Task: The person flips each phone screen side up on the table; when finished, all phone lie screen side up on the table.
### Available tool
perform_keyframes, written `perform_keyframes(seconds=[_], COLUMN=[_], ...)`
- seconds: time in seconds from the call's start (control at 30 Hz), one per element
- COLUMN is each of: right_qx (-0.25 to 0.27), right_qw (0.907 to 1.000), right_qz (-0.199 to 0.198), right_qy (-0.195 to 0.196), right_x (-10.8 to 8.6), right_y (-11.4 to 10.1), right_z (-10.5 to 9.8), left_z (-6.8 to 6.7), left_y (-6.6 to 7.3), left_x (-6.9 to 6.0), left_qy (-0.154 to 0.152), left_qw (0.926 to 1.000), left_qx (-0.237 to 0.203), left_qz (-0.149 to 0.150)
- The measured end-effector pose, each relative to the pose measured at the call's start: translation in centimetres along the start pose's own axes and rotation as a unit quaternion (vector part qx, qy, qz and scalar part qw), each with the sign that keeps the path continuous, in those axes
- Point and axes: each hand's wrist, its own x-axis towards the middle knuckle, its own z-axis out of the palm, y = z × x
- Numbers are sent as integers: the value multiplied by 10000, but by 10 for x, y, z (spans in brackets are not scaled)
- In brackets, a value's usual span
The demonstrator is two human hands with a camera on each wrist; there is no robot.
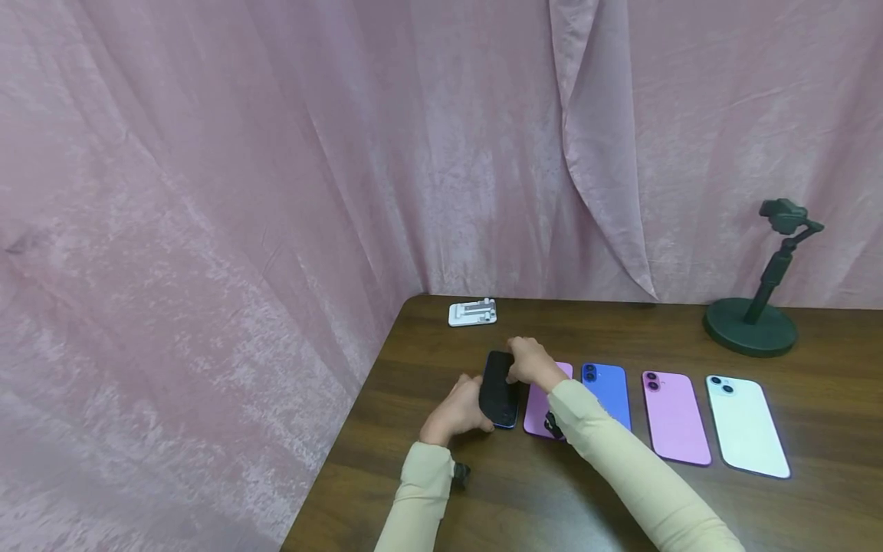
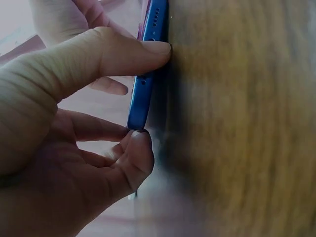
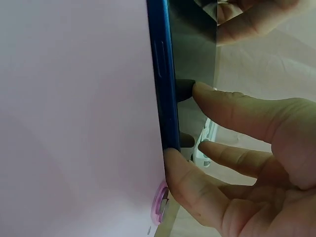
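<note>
A dark-screened phone point(image 1: 498, 387) with a blue edge lies face up on the table, between both hands. My left hand point(image 1: 457, 408) grips its left side and near end; in the left wrist view the thumb presses on the blue edge point(image 2: 141, 104) by the port, and other fingertips of the hand point(image 2: 64, 113) touch its corner. My right hand point(image 1: 531, 363) holds the far right part. In the right wrist view, thumb and a finger of that hand point(image 3: 242, 148) rest at the screen and blue side point(image 3: 167, 74), beside a pink phone point(image 3: 74, 98).
To the right, a pink phone point(image 1: 538, 410) partly under the right arm, a blue phone point(image 1: 608, 387), another pink phone point(image 1: 677, 418) and a pale one point(image 1: 750, 429) lie in a row. A white folding stand point(image 1: 462, 314) and a dark green stand point(image 1: 750, 328) are farther back, before pink curtains.
</note>
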Motion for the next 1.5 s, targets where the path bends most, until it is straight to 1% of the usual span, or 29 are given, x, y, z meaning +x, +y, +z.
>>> perform_keyframes(seconds=[0.27, 0.47, 0.57, 0.63, 0.73, 0.83, 0.9, 0.97, 1.07, 1.13, 1.23, 1.33, 1.5], right_qx=[-44, -62, 10, 120, 395, 764, 1016, 1205, 1382, 1441, 1505, 1456, 1247], right_qw=[9999, 9999, 9998, 9996, 9981, 9947, 9917, 9893, 9867, 9857, 9846, 9850, 9875], right_qz=[85, 16, -1, -53, -200, -356, -443, -442, -412, -406, -460, -520, -540], right_qy=[36, 147, 199, 253, 418, 585, 648, 700, 745, 770, 755, 765, 799], right_x=[-2, -7, -10, -12, -14, -17, -19, -21, -24, -25, -27, -28, -31], right_y=[-2, -4, -2, -1, 3, 7, 9, 12, 18, 22, 29, 35, 44], right_z=[0, -1, -2, -3, -6, -11, -14, -17, -21, -22, -23, -24, -25], left_z=[-1, -2, -3, -4, -6, -9, -9, -9, -6, -3, 1, 4, 10], left_y=[0, 2, 3, 4, 5, 7, 9, 10, 13, 15, 17, 21, 28], left_x=[2, 2, 1, 0, 0, 2, 4, 8, 12, 14, 15, 16, 16], left_qy=[-140, -148, -173, -128, 79, 418, 679, 886, 1019, 991, 856, 690, 484], left_qw=[9995, 9996, 9995, 9995, 9984, 9952, 9916, 9872, 9795, 9749, 9710, 9702, 9705], left_qx=[8, 57, -74, -221, -539, -880, -1090, -1288, -1653, -1900, -2145, -2238, -2239], left_qz=[-292, -246, -242, -197, -123, 13, 158, 327, 544, 613, 616, 628, 758])
